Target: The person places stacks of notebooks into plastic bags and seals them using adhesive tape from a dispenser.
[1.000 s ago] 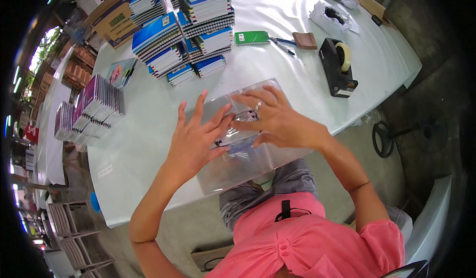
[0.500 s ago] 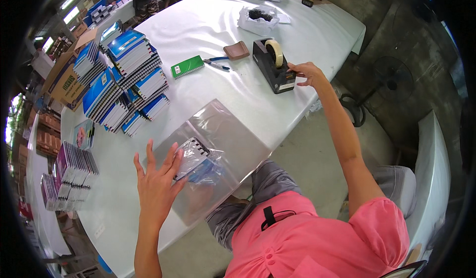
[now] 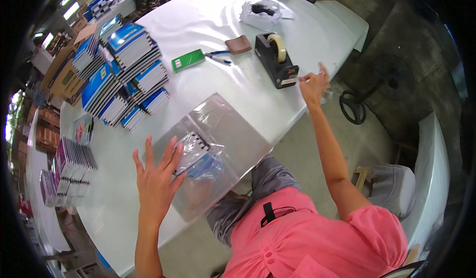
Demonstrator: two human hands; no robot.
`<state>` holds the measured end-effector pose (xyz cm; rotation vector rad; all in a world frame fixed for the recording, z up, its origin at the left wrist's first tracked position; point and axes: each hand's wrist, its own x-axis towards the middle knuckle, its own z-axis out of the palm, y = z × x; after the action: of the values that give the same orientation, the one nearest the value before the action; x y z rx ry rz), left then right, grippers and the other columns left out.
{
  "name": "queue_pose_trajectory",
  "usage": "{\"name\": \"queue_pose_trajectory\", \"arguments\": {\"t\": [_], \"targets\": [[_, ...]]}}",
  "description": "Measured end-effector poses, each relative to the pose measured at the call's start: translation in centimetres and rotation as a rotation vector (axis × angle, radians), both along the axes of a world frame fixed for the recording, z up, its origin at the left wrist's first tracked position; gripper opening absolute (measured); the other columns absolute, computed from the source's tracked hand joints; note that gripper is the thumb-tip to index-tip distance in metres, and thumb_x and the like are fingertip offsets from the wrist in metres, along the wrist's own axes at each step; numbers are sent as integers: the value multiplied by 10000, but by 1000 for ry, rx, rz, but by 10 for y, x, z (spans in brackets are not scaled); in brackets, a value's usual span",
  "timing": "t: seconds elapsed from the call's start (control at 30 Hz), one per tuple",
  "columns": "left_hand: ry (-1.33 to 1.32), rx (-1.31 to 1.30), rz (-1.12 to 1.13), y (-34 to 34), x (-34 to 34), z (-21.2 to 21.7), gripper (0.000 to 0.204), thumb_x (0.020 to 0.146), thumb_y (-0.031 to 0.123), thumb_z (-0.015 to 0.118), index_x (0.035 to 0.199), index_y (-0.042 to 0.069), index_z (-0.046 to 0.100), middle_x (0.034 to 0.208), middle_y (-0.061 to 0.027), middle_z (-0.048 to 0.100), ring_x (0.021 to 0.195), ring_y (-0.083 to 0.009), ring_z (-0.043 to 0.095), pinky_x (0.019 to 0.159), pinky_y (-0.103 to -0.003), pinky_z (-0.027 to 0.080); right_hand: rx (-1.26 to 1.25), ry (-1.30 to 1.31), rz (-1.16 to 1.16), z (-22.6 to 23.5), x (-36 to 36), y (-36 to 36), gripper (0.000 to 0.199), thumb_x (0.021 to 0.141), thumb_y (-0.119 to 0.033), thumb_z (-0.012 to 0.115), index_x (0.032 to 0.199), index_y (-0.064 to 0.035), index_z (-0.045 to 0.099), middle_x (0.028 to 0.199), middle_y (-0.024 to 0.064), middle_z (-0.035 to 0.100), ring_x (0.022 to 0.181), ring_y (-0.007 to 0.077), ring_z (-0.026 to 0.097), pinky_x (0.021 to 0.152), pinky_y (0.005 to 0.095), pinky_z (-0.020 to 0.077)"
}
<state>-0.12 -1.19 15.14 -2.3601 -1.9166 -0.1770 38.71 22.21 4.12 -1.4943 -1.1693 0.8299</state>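
Covering a long white bench (image 3: pixel 277 104), stacked blue notebooks (image 3: pixel 126 75) stood in a cluttered workroom. Left hand (image 3: pixel 156 176), fingers spread wide, pressed the clear bag (image 3: pixel 218 144); right hand (image 3: pixel 313 82) pinched tape beside the black dispenser (image 3: pixel 276 60). Bag contents were indistinct.

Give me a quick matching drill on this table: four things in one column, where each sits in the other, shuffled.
Things:
1. tape dispenser
2. clear bag
3. green booklet
4. blue notebooks

Places:
A. under the left hand
B. stacked at the table's far left
C. by the right hand
D. flat beside the pens

Pairs: 1-C, 2-A, 3-D, 4-B
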Motion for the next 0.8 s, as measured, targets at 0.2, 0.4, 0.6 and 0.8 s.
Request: {"name": "queue_pose_trajectory", "arguments": {"t": [0.2,0.4,0.6,0.8], "targets": [[-20,18,-16,4,1,-3,678,748,209,745,1380,208,501,1467,78,424,1420,-336,231,1125,-583,153,-126,265,413,55,-91,-74,90,777,-53,645,844,-5,683,825,29,589,654,68,430,581,237,377],[-32,70,-24,-1,-7,-9,657,762,242,735,1377,218,504,1467,87,422,1413,-326,249,1130,-574,162,-603,595,789,115,-207,-179,172,823,-127,729,765,-30,600,642,-47,467,502,41,342,460,226,251],[-46,71,-27,-1,-6,-14,645,779,276,718,1383,238,493,1472,96,415,1411,-319,256,1128,-577,168,-528,368,654,67,-216,-197,294,832,-234,765,710,-28,595,585,-37,476,460,34,345,421,233,219],[-28,30,-74,11,-15,-6,704,769,309,722,1413,222,453,1490,28,398,1401,-347,266,1106,-612,190,-335,408,611,48,-222,-197,271,854,-231,737,773,15,658,634,-6,574,493,36,404,426,217,282]]}}
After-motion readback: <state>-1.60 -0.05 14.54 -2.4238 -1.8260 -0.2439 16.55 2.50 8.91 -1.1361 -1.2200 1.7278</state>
